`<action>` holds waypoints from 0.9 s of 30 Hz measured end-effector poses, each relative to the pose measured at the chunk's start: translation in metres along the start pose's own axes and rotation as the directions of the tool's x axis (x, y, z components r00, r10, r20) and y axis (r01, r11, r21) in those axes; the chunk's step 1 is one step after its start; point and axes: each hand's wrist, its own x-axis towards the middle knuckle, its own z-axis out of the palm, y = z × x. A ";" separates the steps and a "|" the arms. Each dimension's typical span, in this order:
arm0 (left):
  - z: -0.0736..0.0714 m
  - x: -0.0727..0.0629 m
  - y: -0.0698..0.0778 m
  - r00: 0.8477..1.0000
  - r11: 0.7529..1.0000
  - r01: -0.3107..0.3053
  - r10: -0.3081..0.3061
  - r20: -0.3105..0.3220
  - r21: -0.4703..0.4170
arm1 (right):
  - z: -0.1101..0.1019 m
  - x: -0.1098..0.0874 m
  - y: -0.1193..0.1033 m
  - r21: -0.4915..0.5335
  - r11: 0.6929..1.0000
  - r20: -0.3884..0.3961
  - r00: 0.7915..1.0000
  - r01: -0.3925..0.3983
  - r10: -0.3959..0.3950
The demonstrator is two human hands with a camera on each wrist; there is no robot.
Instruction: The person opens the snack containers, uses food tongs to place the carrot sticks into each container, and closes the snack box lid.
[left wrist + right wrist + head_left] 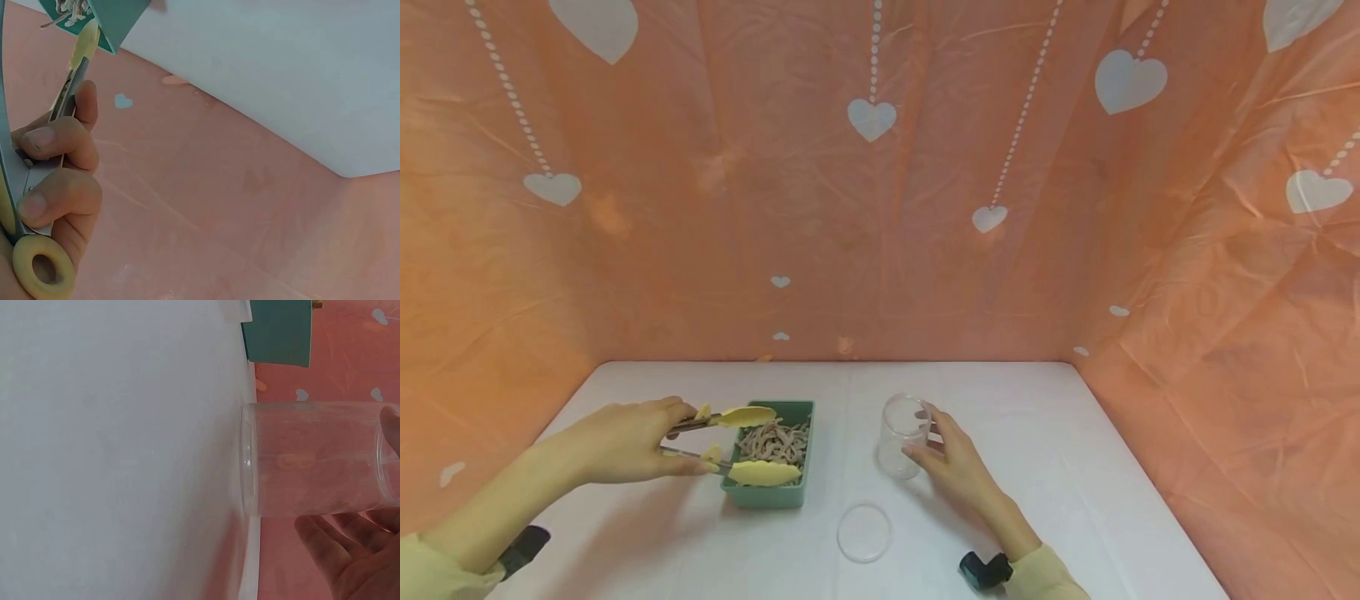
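Note:
My left hand (632,437) grips a pair of tongs (47,194) with yellow tips and metal arms. The arms are spread apart, one yellow tip above the far part of the green box (767,497) and the other above its near part. Inside the box lies a heap of thin greyish-brown strips (775,443). My right hand (955,458) holds a clear jar (312,459) from the right, thumb near the rim and fingers along the far side. Upright on the white table, the jar has its mouth uncovered and shows nothing inside.
A clear round lid (864,533) lies on the white table (760,567) between box and jar, nearer the front edge. Orange sheeting (880,250) with pale hearts closes in the back and both sides. A dark wrist device (985,572) sits at my right sleeve.

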 end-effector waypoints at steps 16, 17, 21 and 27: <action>0.006 0.007 0.000 0.999 0.999 -0.045 0.046 -0.028 0.029 | 0.000 -0.001 -0.001 -0.013 1.000 0.002 1.000 -0.011 0.012; 0.006 0.007 0.000 0.999 0.999 -0.044 0.045 -0.026 0.027 | 0.000 -0.001 -0.001 -0.011 1.000 0.002 1.000 -0.012 0.012; 0.006 0.007 0.000 0.999 0.999 -0.039 0.039 -0.016 0.018 | -0.001 -0.001 -0.001 -0.009 1.000 0.007 1.000 -0.010 0.011; 0.006 0.006 -0.001 0.999 0.999 -0.036 0.036 -0.016 0.023 | -0.001 -0.001 0.001 -0.011 1.000 0.009 1.000 -0.016 0.016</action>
